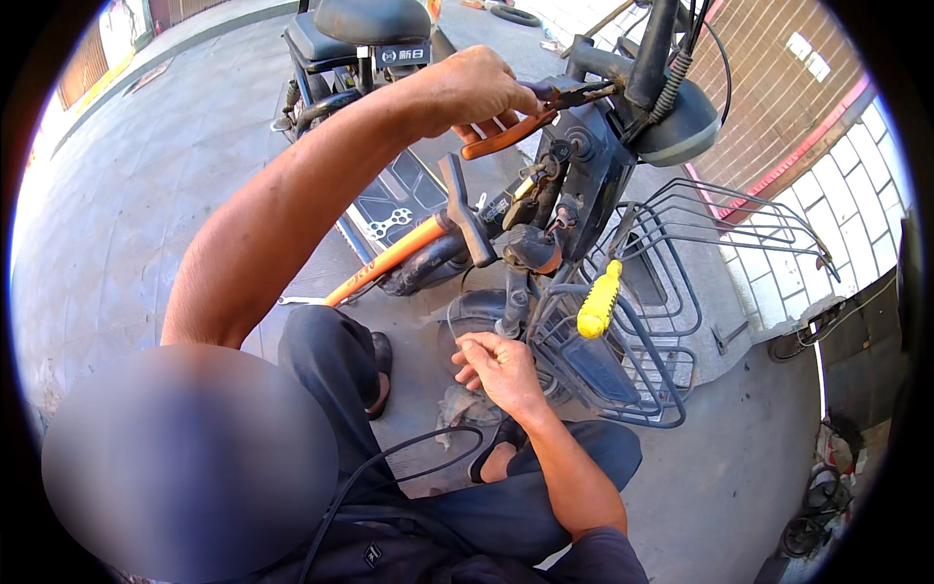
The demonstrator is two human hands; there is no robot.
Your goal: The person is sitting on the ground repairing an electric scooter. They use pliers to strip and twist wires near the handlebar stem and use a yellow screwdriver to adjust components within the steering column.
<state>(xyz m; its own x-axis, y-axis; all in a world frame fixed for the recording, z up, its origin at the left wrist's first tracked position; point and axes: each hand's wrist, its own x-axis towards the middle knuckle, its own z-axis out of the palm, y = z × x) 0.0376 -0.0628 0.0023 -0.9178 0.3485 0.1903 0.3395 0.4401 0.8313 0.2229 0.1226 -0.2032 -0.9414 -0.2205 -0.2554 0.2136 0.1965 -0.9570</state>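
My left hand (482, 92) is raised at the scooter's steering column and closed round pliers (511, 134) with orange handles. The dark jaws of the pliers point right, beside the handlebar stem (650, 73). Lower down, my right hand (498, 372) is held above the floor by the front wheel (484, 313). Its thumb and forefinger come together at a thin pale wire (450, 319) that curves up toward the scooter. A hammer (394, 255) with an orange handle leans across the scooter's frame, its dark head up. A yellow-handled screwdriver (599, 304) stands at the front basket (637, 336).
A bone-shaped multi-hole wrench (391, 224) lies on the footboard, and another wrench (304, 301) is near my knee. A black cable (428, 431) loops over my lap. Behind stands the padded seat (372, 19). A rag (457, 414) lies on the floor between my feet.
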